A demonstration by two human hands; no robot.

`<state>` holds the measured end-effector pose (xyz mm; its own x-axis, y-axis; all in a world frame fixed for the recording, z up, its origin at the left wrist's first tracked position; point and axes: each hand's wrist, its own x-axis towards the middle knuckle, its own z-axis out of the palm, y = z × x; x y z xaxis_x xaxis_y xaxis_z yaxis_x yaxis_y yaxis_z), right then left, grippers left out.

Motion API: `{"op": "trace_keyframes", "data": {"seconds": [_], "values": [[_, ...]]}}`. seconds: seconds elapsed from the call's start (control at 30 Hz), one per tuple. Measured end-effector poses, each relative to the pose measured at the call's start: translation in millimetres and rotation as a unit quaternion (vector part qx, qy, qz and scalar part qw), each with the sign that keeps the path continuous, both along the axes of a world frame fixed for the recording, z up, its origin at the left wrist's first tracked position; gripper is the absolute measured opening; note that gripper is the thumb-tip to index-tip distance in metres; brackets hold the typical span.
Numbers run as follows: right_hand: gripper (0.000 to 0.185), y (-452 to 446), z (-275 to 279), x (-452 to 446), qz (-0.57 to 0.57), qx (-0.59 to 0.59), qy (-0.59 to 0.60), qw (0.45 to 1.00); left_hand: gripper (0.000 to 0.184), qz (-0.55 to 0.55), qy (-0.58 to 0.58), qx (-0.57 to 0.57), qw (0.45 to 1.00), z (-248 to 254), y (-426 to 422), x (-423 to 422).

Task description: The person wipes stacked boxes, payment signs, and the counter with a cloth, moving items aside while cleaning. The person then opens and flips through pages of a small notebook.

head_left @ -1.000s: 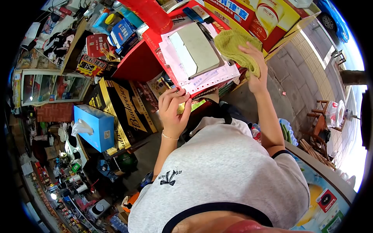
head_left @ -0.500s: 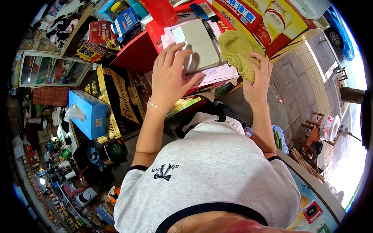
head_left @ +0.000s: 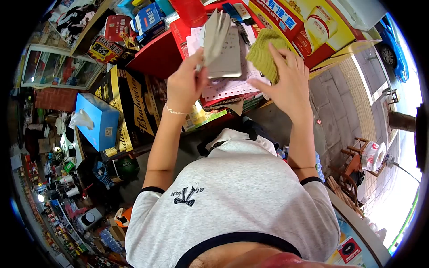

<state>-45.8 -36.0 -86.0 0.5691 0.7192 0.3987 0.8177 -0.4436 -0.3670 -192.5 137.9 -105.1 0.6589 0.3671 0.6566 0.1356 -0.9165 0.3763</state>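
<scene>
My left hand (head_left: 187, 85) is closed on the raised leaves of a small notebook (head_left: 230, 67), pinching them by the left side. The leaves stand up and are blurred, and a page with faint handwriting shows beside them. The notebook rests on pink printed sheets (head_left: 219, 91) on a red surface. My right hand (head_left: 289, 87) is over a yellow-green knitted cloth (head_left: 263, 51), with fingers spread and the thumb stretched toward the notebook. Its fingers touch or cover the cloth's right part. A dark pen (head_left: 243, 35) lies by the notebook's right edge.
A yellow and red beer carton (head_left: 308, 31) stands at the right, a red container (head_left: 190, 12) at the back. To the left are a black Budweiser carton (head_left: 138, 105) and a blue tissue box (head_left: 103, 127). Outside at right stand wooden chairs (head_left: 355, 163) and a blue car (head_left: 393, 53).
My left hand has gone from lying spread by the closed notebook to lifting its leaves. My right hand's fingers have spread, and the cloth has shifted slightly left and changed shape.
</scene>
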Motion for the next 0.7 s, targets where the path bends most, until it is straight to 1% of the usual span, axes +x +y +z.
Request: {"op": "trace_keyframes", "data": {"seconds": [0.03,0.07,0.13,0.17,0.2,0.23,0.27,0.3,0.33,0.4,0.43,0.5,0.53,0.6,0.63,0.67,0.7], "values": [[0.069,-2,3,-2,0.007,-0.001,-0.004,1.0,0.023,-0.005,-0.067,0.001,0.998,-5,6,-2],[0.073,-5,5,-4,0.027,0.007,0.004,1.0,0.022,0.033,-0.074,-0.029,0.996,-10,9,-7],[0.077,-8,7,-6,0.058,0.013,0.008,0.998,0.024,0.054,-0.154,-0.085,0.983,-16,17,-11],[0.073,-9,7,-7,0.065,0.034,0.001,0.997,0.024,0.07,-0.16,-0.169,0.97,-22,21,-16],[0.07,-8,6,-7,0.073,0.056,-0.006,0.996,0.024,0.08,-0.164,-0.17,0.968,-22,23,-18],[0.07,-8,5,-8,0.083,0.053,-0.008,0.995,0.023,0.065,-0.204,-0.212,0.954,-22,25,-20],[0.065,-8,3,-10,0.067,0.088,0.001,0.994,0.023,0.05,-0.244,-0.252,0.935,-22,26,-22],[0.059,-7,1,-11,0.05,0.123,0.011,0.991,0.023,0.04,-0.249,-0.329,0.91,-23,26,-25],[0.059,-6,0,-13,0.059,0.12,0.01,0.991,0.023,0.048,-0.254,-0.33,0.908,-22,22,-27],[0.045,-6,-3,-18,0.023,0.179,0.019,0.983,0.022,0.009,-0.327,-0.474,0.817,-15,6,-30],[0.045,-5,-5,-22,0.029,0.178,0.018,0.983,0.022,0.013,-0.331,-0.474,0.816,-11,-1,-32],[0.037,-4,-7,-30,0.069,0.242,0.028,0.968,0.02,0.013,-0.359,-0.521,0.775,-6,-12,-37],[0.037,-1,-6,-34,0.072,0.24,0.028,0.968,0.02,0.016,-0.361,-0.521,0.773,-2,-18,-42],[0.036,5,-3,-45,0.129,0.296,0.059,0.945,0.017,-0.039,-0.345,-0.582,0.736,3,-26,-51],[0.037,8,-3,-48,0.136,0.301,0.066,0.942,0.014,-0.08,-0.344,-0.596,0.721,-1,-25,-56],[0.037,11,-2,-53,0.138,0.297,0.067,0.943,0.014,-0.076,-0.347,-0.598,0.718,-5,-25,-61],[0.038,14,-1,-58,0.134,0.326,0.177,0.919,0.023,-0.085,-0.346,-0.606,0.711,-7,-25,-65]]}}
